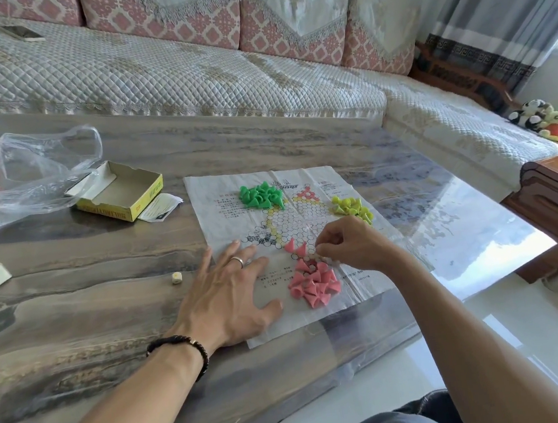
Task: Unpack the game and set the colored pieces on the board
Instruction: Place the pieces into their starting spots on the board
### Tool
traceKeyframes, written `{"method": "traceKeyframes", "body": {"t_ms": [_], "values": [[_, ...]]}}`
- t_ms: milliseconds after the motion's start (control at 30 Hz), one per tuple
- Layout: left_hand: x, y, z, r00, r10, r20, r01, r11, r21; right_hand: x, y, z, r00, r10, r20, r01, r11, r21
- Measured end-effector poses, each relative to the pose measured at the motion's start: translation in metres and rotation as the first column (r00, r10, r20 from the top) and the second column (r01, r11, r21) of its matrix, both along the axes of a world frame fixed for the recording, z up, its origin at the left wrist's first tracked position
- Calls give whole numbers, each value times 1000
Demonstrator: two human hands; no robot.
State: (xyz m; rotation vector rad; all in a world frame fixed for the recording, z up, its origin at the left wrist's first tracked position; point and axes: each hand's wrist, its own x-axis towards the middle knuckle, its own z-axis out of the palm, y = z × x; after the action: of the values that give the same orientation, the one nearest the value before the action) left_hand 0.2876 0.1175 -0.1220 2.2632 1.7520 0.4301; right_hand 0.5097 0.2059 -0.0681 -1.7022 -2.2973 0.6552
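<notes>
Far left of the hands: crinkled clear bag (26, 176), open yellow cardboard box (120, 191). A small die (176, 277) lies just left of the left hand (231, 295), which presses flat, fingers spread, on the creased paper board (316, 314). Green cones (262, 196) heap beyond it. Pink cones (314, 281) lie between the hands. The right hand (353, 244) has fingertips pinched; whether it holds a piece cannot be told. Yellow cones (351, 205) sit just beyond.

The right hand (350, 243) curls its fingertips inward, so whatever they pinch stays hidden. Print on the paper board (332, 178) beyond that grip is too small to read; the plastic bag (26, 176) runs off the left edge
</notes>
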Motion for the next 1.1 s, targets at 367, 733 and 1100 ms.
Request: {"method": "traceKeyframes", "body": {"t_ms": [367, 733, 1100], "values": [[-1, 1, -1, 1000, -7, -3, 7, 1000, 16, 11, -13, -1, 984, -94, -151, 75, 989, -127], [-1, 0, 0, 1000, -2, -12, 2, 1000, 5, 6, -3, 1, 851, -268, -452, 240, 963, -119], [-1, 1, -2, 1000, 6, 3, -6, 1000, 3, -7, 4, -4, 998, -53, 31, 51, 998, 49]]}}
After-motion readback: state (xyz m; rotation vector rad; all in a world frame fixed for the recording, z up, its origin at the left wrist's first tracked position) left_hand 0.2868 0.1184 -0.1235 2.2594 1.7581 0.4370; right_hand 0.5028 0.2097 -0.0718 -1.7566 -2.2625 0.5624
